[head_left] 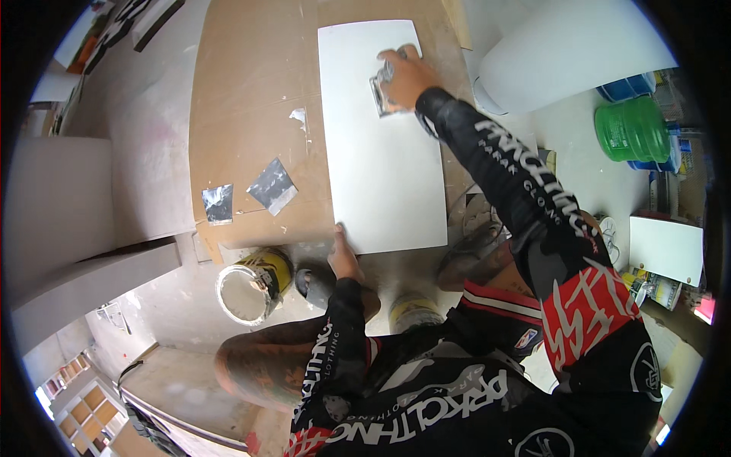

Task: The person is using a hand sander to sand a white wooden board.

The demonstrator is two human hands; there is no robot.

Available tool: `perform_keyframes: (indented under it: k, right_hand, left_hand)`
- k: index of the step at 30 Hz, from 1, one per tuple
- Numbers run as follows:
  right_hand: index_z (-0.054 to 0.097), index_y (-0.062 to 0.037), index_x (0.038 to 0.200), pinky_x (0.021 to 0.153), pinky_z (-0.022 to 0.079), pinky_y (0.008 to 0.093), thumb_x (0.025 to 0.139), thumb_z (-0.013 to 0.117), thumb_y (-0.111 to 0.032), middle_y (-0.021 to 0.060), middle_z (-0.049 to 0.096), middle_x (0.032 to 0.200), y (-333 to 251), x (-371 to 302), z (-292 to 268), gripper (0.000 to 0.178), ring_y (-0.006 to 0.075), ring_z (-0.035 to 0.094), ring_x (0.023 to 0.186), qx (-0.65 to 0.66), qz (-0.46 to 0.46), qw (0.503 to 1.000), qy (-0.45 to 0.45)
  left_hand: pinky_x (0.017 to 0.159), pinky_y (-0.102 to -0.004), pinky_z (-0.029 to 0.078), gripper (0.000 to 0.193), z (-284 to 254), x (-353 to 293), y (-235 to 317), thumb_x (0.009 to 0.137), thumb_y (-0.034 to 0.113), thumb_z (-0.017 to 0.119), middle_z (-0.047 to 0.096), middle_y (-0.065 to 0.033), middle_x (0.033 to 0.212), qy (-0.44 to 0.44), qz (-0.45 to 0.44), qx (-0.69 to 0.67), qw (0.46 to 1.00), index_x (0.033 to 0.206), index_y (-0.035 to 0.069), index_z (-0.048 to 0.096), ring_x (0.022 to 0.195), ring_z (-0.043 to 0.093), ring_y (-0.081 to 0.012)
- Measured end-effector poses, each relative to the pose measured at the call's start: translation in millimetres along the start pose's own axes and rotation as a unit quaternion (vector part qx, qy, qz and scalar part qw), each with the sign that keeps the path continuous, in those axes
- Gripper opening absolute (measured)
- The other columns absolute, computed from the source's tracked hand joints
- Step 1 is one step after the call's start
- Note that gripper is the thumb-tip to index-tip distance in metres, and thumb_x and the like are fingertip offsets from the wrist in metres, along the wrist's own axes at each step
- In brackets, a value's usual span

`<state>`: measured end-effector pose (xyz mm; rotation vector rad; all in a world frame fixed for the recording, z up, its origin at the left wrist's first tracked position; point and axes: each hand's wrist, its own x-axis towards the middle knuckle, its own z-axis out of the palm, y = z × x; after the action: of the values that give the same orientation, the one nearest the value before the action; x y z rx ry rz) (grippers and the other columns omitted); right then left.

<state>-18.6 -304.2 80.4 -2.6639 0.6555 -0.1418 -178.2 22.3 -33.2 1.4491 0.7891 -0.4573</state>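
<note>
A long white panel (384, 175) lies on a brown sheet of cardboard. My right hand (413, 76) is closed around a small silver-grey sander (383, 90) with a square base, which rests on the far part of the panel; it is partly hidden by my fingers and slightly blurred. At the near left corner my left hand (345, 257) grips the panel's edge, thumb on top and the other fingers mostly hidden below. Two grey, dust-smeared pieces of sandpaper, one larger (272, 187) and one smaller (218, 204), lie on the cardboard (251, 99) left of the panel.
An open paint bucket (247, 288) with a whitish, smeared inside stands below the cardboard's near edge, beside my left leg. Another bucket (415, 313) sits between my legs. At the right are a large white cylinder (563, 57), a green water jug (630, 129) and a smaller white board (665, 247).
</note>
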Motion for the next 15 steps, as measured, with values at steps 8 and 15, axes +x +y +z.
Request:
perform_keyframes:
  k: [8,15]
  right_hand:
    - [0.054,-0.0197,0.146,0.108,0.049,0.0478,0.085,0.071,-0.025,0.0196,0.050,0.146,22.2,95.4,-12.9,0.064,0.0418,0.056,0.129,-0.039,0.008,0.999,0.013]
    - [0.058,-0.0297,0.140,0.104,0.053,0.0465,0.083,0.077,-0.030,0.0117,0.052,0.142,28.4,23.8,-12.5,0.061,0.0393,0.062,0.122,-0.042,-0.090,0.995,0.028]
  left_hand:
    - [0.051,-0.0313,0.025,0.059,-12.6,11.3,-8.1,0.094,0.064,0.068,0.037,0.0068,0.063,-0.024,0.004,0.038,0.999,0.072,0.010,0.060,0.055,0.032,-0.0096]
    - [0.056,-0.0328,0.030,0.061,-7.7,6.6,-3.1,0.094,0.064,0.068,0.040,0.0050,0.065,-0.012,-0.005,0.051,0.999,0.079,0.005,0.066,0.059,0.036,-0.0113]
